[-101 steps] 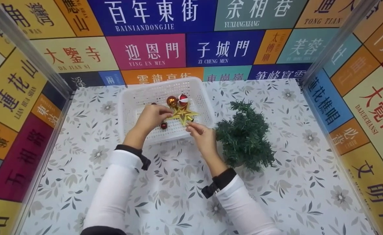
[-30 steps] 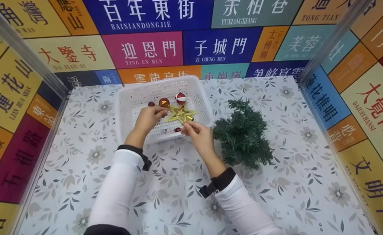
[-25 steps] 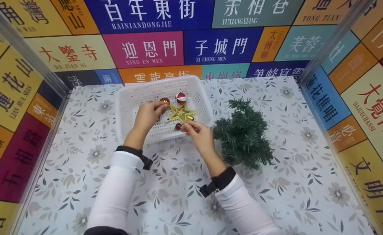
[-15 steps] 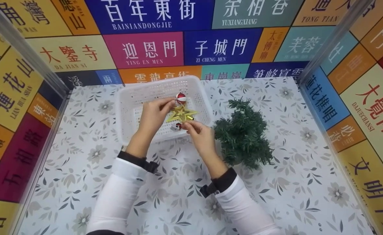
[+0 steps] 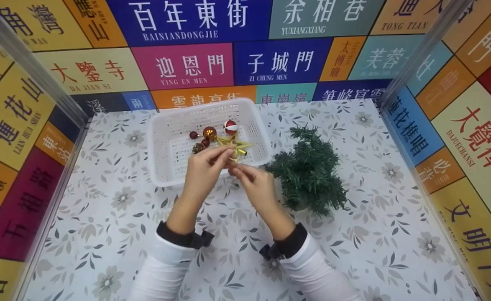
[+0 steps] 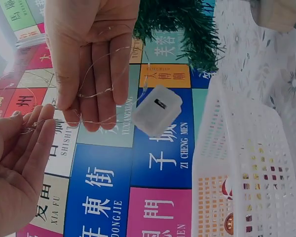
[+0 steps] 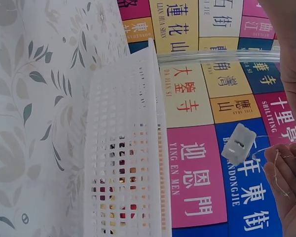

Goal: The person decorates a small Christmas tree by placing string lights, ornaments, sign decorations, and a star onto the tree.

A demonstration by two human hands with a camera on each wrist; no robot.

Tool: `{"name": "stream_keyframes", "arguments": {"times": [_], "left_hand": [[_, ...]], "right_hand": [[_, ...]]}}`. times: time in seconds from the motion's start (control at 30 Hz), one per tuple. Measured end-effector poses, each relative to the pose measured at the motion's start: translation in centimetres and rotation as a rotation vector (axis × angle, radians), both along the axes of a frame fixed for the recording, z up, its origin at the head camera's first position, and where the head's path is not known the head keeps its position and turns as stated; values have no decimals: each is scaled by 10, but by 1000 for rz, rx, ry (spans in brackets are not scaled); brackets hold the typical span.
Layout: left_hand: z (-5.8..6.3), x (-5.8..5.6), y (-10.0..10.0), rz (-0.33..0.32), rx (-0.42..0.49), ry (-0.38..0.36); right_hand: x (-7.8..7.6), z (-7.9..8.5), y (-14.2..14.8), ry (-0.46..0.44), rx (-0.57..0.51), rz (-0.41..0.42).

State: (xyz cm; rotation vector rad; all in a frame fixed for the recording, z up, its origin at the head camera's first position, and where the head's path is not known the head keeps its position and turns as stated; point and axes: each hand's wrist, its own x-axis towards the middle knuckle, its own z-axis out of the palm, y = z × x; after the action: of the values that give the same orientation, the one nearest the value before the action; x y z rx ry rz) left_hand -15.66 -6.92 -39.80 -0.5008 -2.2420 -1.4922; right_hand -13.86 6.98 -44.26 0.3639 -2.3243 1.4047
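Note:
My left hand (image 5: 203, 169) and right hand (image 5: 260, 188) meet over the basket's near rim, fingertips almost touching. Thin fairy-light wire (image 6: 96, 95) loops between them, pinched by both hands. From it dangles a small whitish battery box (image 6: 158, 111), also showing in the right wrist view as a pale box (image 7: 238, 144). In the head view the box is hidden by the hands. Below and behind them, the white basket (image 5: 162, 182) holds a gold star (image 5: 241, 145), an orange-brown bauble (image 5: 209, 133), a red-and-white bauble (image 5: 230, 127), small dark red balls (image 5: 193, 135) and a pinecone (image 5: 198, 147).
A small green artificial Christmas tree (image 5: 312, 171) stands to the right of the basket, close to my right hand. The table wears a leaf-patterned white cover (image 5: 228, 242). Panels of colourful place-name signs (image 5: 182, 65) wall in the back and both sides.
My left hand was over the middle of the basket; it has drawn nearer and right, up to my right hand. Baubles and a pinecone that it covered now show. The right hand has barely shifted.

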Motion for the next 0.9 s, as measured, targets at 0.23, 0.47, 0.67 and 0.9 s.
{"name": "stream_keyframes", "arguments": {"times": [0.23, 0.47, 0.67, 0.9], "left_hand": [[-19, 27, 5, -73, 131, -115], [-35, 57, 14, -100, 141, -253], [-35, 82, 18, -151, 97, -380], [-89, 80, 14, -172, 2, -447]], "right_hand": [[29, -10, 12, 72, 35, 49], [57, -24, 34, 5, 72, 141], [75, -34, 59, -113, 163, 156], [88, -50, 81, -349, 215, 137]]}}
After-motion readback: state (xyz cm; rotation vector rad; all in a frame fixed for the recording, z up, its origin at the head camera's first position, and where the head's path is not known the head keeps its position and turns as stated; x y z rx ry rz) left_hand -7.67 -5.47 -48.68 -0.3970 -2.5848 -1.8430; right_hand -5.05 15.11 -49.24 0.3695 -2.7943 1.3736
